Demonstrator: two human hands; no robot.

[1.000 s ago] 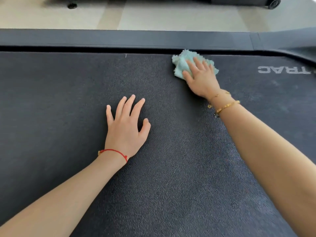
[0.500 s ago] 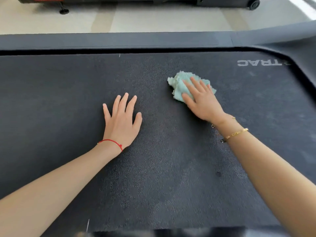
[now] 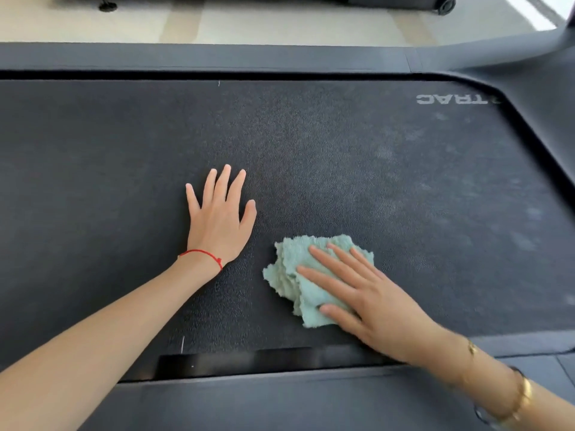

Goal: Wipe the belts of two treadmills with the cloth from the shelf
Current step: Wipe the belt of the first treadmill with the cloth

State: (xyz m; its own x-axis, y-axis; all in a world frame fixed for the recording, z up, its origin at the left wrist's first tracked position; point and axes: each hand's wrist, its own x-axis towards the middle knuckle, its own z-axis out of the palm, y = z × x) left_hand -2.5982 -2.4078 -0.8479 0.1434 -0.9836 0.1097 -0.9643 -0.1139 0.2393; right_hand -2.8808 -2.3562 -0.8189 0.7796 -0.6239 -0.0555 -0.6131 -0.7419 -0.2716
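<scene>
So the cloth (image 3: 303,275) is a crumpled light-teal terry rag sitting on the treadmill belt (image 3: 357,157), down toward the near edge of the belt and a bit right of centre from where I'm watching. The right hand (image 3: 370,301) is flat on top of it, fingers straight and spread, pressing the rag into the belt rather than grabbing it. The thumb lies along the near edge of the cloth. Gold bracelets (image 3: 519,396) on that wrist, a bit blurry.

Just beside the rag on the left, not touching it, the left hand (image 3: 219,217) is planted palm-down on the bare belt, fingers straight and fanned out, holding nothing. Thin red string (image 3: 203,255) around that wrist.

The belt itself is dark and pebbly, with pale dusty smudges over on the right side and a white logo (image 3: 457,98) reading upside-down near the far right corner. A dark side rail (image 3: 217,57) runs along the far edge, another along the near edge, and beyond that there's light floor (image 3: 264,23).
</scene>
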